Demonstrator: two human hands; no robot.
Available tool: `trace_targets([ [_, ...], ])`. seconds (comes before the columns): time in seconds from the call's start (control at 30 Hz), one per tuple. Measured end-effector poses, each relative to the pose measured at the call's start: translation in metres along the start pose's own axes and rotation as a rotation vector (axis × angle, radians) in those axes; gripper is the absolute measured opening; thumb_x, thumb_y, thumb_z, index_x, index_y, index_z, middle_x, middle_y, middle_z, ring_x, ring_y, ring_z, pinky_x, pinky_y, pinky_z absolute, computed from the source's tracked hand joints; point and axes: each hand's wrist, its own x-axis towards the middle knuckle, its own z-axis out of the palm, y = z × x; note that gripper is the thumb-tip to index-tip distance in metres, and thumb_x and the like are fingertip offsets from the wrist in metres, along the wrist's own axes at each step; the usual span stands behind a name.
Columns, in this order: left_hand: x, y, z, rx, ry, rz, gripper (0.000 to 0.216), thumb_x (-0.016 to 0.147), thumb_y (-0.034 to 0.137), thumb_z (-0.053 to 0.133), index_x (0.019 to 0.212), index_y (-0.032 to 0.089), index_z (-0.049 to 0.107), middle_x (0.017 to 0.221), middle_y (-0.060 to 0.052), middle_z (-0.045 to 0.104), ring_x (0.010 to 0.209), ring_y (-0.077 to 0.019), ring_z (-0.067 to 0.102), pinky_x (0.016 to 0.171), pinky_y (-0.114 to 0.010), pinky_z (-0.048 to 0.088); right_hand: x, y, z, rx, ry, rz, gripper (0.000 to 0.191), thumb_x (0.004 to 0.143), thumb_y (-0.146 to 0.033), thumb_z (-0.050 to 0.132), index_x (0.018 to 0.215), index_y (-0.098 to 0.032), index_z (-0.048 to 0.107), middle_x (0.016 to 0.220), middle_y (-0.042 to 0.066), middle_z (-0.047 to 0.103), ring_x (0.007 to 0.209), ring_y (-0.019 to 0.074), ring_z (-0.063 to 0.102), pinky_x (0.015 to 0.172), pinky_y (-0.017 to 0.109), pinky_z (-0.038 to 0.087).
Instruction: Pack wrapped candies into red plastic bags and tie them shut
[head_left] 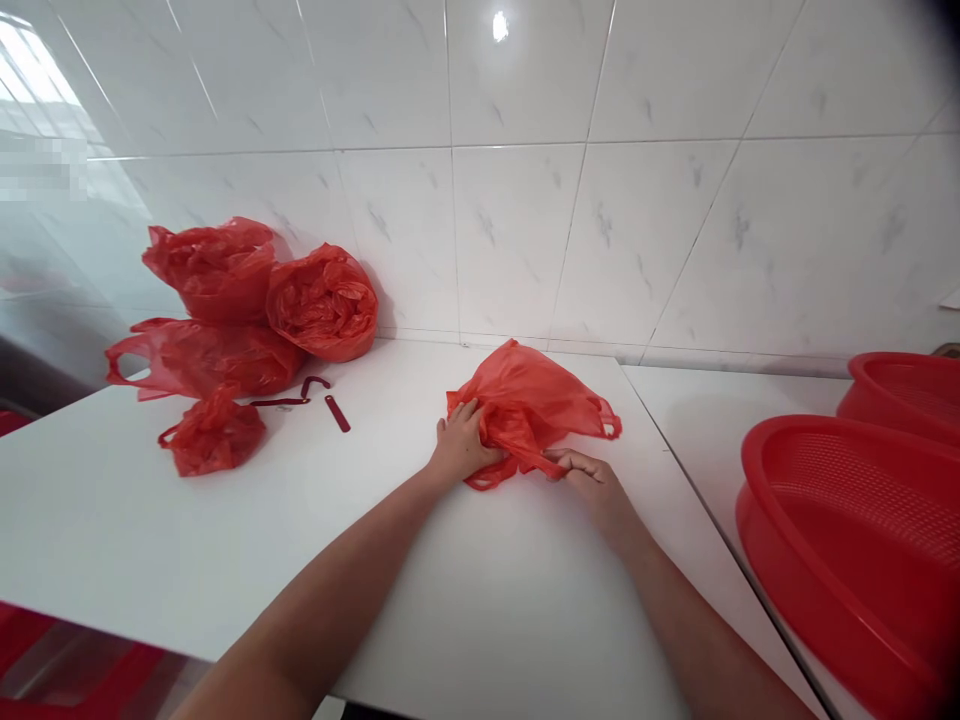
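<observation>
A crumpled red plastic bag (pixel 525 385) lies on the white table in front of me, a handle loop sticking out at its right end. My left hand (pixel 463 446) rests on the bag's left side with its fingers spread over the plastic. At the bag's lower right, my right hand (pixel 589 474) pinches a strip of the plastic between thumb and fingers. What lies inside or under the bag is hidden.
Several full red plastic bags (pixel 322 305) are heaped at the back left against the tiled wall. Dark red strap-like pieces (pixel 337 413) lie beside them. Red plastic baskets (pixel 780 480) stand on the right surface, past a seam. A red stool (pixel 90 680) shows below left.
</observation>
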Motion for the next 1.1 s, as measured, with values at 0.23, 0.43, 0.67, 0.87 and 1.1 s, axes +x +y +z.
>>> trace_targets([
  [0.23,0.026,-0.020,-0.005,0.026,0.130,-0.195,0.062,0.069,0.050,0.063,0.124,0.029,0.047,0.133,-0.010,0.047,0.124,-0.0337,0.039,0.101,-0.058,0.022,0.000,0.003,-0.006,0.021,0.081,0.076,0.013,0.066,-0.022,0.042,0.056,-0.021,0.051,0.058,-0.001,0.052,0.065,0.0154,0.046,0.071,0.028,0.037],
  [0.43,0.041,-0.048,-0.013,0.047,0.248,-0.367,0.042,0.076,0.040,0.056,0.114,0.022,0.053,0.127,-0.014,0.052,0.123,-0.0333,0.041,0.102,-0.054,0.025,0.000,0.009,-0.018,0.145,0.196,0.064,0.014,0.064,-0.022,0.045,0.052,-0.022,0.039,0.055,-0.002,0.039,0.059,0.0139,0.037,0.064,0.027,0.036],
  [0.67,0.042,-0.062,-0.026,0.029,0.385,-0.490,0.061,0.078,0.044,0.054,0.131,0.021,0.035,0.135,-0.017,0.043,0.126,-0.0325,0.037,0.102,-0.055,0.026,0.002,0.016,-0.040,0.039,0.550,0.105,0.006,0.062,-0.022,0.045,0.057,-0.023,0.048,0.057,-0.002,0.044,0.063,0.0152,0.047,0.064,0.028,0.038],
  [0.87,0.022,-0.033,-0.034,0.097,0.603,-0.137,0.061,0.081,0.038,0.054,0.135,0.019,0.033,0.148,-0.014,0.024,0.137,-0.0289,0.018,0.109,-0.050,0.019,0.005,0.029,-0.053,-0.071,0.735,0.179,0.029,0.058,-0.025,0.046,0.080,-0.023,0.063,0.085,0.002,0.065,0.072,0.0191,0.056,0.061,0.029,0.042],
  [1.1,-0.002,0.013,-0.012,0.070,0.170,0.413,0.054,0.080,0.030,0.059,0.131,0.025,0.043,0.143,-0.011,0.036,0.130,-0.0287,0.034,0.103,-0.049,0.033,0.002,0.021,-0.049,-0.149,0.670,0.218,0.035,0.063,-0.027,0.051,0.096,-0.023,0.063,0.096,0.003,0.067,0.080,0.0207,0.060,0.066,0.030,0.045],
])
